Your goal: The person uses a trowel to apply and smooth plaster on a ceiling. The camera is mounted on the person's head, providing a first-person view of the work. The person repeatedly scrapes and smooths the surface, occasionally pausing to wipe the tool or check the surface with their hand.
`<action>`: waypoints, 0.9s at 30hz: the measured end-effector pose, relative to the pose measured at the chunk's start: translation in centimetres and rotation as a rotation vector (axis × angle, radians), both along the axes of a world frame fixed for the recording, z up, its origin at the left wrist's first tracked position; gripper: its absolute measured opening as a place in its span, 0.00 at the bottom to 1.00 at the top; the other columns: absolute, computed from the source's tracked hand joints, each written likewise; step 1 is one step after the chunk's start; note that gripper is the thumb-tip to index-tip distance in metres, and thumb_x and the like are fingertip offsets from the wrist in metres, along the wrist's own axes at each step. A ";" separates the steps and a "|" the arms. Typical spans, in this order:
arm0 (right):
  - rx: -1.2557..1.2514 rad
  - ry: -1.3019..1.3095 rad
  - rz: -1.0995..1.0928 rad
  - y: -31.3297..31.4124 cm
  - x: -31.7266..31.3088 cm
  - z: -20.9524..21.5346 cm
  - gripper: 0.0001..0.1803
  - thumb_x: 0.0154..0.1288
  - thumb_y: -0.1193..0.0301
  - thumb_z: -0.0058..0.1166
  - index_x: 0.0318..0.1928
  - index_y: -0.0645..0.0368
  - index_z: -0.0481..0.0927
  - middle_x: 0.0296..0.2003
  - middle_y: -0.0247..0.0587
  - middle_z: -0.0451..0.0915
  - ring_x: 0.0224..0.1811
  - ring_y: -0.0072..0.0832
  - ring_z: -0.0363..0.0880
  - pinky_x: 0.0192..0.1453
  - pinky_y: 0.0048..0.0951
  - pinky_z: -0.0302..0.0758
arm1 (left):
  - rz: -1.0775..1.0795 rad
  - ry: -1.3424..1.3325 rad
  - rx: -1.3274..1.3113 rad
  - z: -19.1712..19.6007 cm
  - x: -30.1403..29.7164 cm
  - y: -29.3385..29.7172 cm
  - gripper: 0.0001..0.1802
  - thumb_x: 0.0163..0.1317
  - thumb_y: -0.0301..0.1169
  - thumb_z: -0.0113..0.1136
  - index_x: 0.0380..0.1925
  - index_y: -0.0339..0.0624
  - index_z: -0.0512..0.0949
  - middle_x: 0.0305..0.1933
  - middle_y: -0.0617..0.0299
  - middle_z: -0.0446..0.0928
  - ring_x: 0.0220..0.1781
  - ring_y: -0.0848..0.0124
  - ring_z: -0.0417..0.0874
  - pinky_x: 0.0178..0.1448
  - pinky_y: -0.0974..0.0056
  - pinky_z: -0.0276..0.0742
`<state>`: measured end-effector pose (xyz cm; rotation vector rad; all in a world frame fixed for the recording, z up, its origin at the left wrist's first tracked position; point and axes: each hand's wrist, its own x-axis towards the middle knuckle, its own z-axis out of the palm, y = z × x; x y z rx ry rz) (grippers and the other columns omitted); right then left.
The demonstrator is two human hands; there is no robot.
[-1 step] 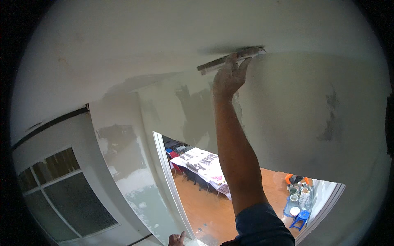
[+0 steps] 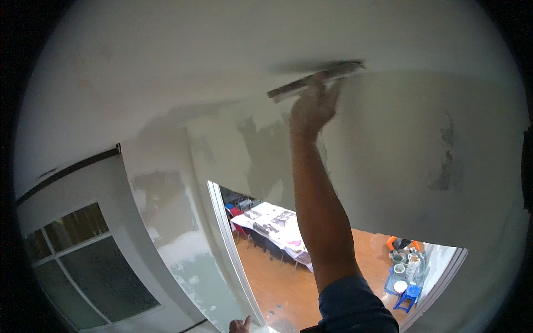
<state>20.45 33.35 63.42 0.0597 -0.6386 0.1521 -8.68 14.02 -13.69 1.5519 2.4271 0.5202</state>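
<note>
Right hand (image 2: 312, 111) shifted slightly right, long flat tool (image 2: 294, 86) carried with it, tool's far right end reaching further right, both apparently more blurred.

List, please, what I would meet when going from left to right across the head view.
Glass panes → left hand → trowel in the right hand → blue stool → dark wall patch.
</note>
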 end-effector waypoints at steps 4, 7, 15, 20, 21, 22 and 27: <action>0.126 0.040 0.291 0.1 4.7 2.1 0.36 0.74 0.68 0.47 0.72 0.75 0.47 0.66 0.67 0.61 0.67 0.42 0.66 0.69 0.36 0.63 | 0.077 -0.261 0.017 8.1 4.1 -1.9 0.32 0.64 0.57 0.49 0.52 0.39 0.78 0.44 0.39 0.78 0.46 0.47 0.78 0.55 0.51 0.74; -0.077 0.010 -0.063 7.6 2.3 2.3 0.36 0.75 0.60 0.47 0.72 0.67 0.50 0.67 0.59 0.61 0.63 0.44 0.69 0.69 0.42 0.64 | -0.027 -0.018 0.040 6.2 5.0 -0.6 0.43 0.58 0.52 0.60 0.69 0.40 0.62 0.47 0.37 0.77 0.46 0.51 0.78 0.55 0.54 0.74; 0.114 0.031 0.328 1.3 1.6 2.6 0.33 0.75 0.67 0.45 0.74 0.63 0.49 0.73 0.55 0.51 0.74 0.42 0.51 0.81 0.46 0.36 | -0.065 -0.008 0.229 0.2 1.3 -1.1 0.33 0.61 0.40 0.56 0.65 0.39 0.64 0.40 0.43 0.74 0.41 0.57 0.78 0.47 0.51 0.76; 0.093 0.020 0.082 2.4 -1.3 1.6 0.36 0.74 0.66 0.48 0.74 0.62 0.48 0.75 0.51 0.48 0.75 0.39 0.50 0.81 0.43 0.40 | 0.286 -0.507 0.142 12.3 6.1 -2.7 0.32 0.63 0.57 0.58 0.43 0.33 0.73 0.36 0.48 0.73 0.38 0.59 0.77 0.46 0.56 0.78; 0.178 0.094 0.026 1.9 0.6 2.1 0.36 0.74 0.66 0.48 0.74 0.62 0.48 0.74 0.51 0.49 0.75 0.39 0.51 0.80 0.42 0.42 | 0.286 -0.385 0.174 11.8 5.6 -3.1 0.33 0.62 0.58 0.58 0.42 0.33 0.74 0.35 0.49 0.73 0.38 0.59 0.77 0.47 0.56 0.78; 0.188 0.109 -0.147 2.3 5.5 3.0 0.35 0.74 0.66 0.48 0.74 0.62 0.49 0.73 0.51 0.53 0.74 0.38 0.53 0.79 0.42 0.47 | 0.249 -0.390 0.212 11.7 5.6 -2.7 0.34 0.62 0.59 0.57 0.39 0.32 0.74 0.33 0.49 0.74 0.37 0.59 0.77 0.46 0.55 0.78; 0.118 0.193 -0.180 2.7 18.3 4.9 0.32 0.74 0.64 0.49 0.70 0.64 0.55 0.66 0.55 0.61 0.64 0.40 0.63 0.67 0.41 0.60 | 0.238 -0.553 0.235 11.3 6.0 -3.9 0.37 0.61 0.64 0.55 0.26 0.32 0.77 0.21 0.50 0.75 0.27 0.61 0.77 0.38 0.54 0.76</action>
